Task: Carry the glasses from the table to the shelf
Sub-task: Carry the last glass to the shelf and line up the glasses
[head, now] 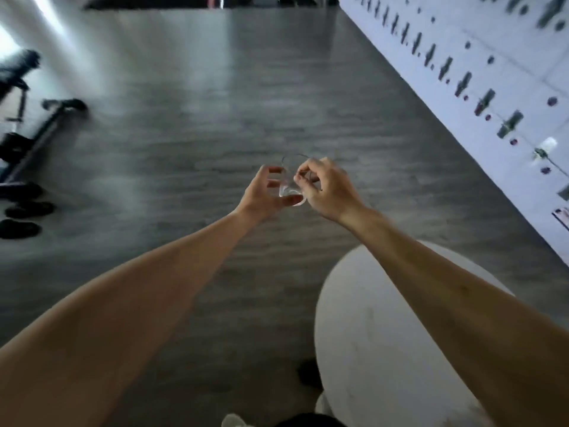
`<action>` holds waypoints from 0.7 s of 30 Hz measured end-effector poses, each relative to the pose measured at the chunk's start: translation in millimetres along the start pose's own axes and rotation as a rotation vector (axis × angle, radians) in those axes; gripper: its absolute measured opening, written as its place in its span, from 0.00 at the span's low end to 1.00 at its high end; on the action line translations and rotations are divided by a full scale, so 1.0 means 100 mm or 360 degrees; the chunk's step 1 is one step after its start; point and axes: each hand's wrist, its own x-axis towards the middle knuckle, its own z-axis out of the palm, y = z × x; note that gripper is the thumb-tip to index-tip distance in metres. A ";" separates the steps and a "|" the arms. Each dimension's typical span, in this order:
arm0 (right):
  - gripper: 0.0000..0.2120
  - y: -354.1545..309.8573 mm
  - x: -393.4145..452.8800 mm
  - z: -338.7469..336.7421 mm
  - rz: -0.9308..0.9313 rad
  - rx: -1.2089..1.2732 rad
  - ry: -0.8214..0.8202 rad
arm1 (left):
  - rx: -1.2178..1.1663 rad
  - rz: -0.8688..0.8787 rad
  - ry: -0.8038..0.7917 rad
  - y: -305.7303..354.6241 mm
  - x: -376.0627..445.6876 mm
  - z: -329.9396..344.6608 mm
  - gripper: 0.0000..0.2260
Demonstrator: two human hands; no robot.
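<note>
Both arms reach forward over a grey plank floor (215, 124), and the two hands meet around a single clear glass (291, 192) held in the air at the middle of the view. The left hand (264, 192) cups the glass from the left, its thumb under the thick base and its fingers curled toward the wall of the glass. The right hand (326, 192) grips it from the right, fingers bent over the rim side, thumb and forefinger pinching the glass near its top. The glass is transparent and the frame is blurred, so its tilt is hard to read; it seems to lean with the mouth away from the person. A round white surface (385, 334) sits low on the near right, under the right forearm, and the glass is well clear of it, out over the floor. On the far right runs a white wall panel (480, 72) dotted with dark pegs. Black gym equipment (27, 140) stands at the left edge.
</note>
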 end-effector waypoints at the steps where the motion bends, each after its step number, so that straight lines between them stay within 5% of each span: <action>1: 0.05 -0.26 0.19 0.04 -0.0070 0.0000 0.0019 | -0.0012 0.0054 0.0075 0.10 0.02 -0.30 0.29; 11: 0.05 -2.48 1.46 0.58 -0.0589 0.0141 0.0061 | 0.0006 0.0327 0.0558 0.74 -0.23 -2.74 0.27; 21: 0.04 -3.60 2.67 1.54 -0.0860 0.0372 -0.0198 | 0.0134 0.0314 0.0954 0.56 0.05 -4.42 0.25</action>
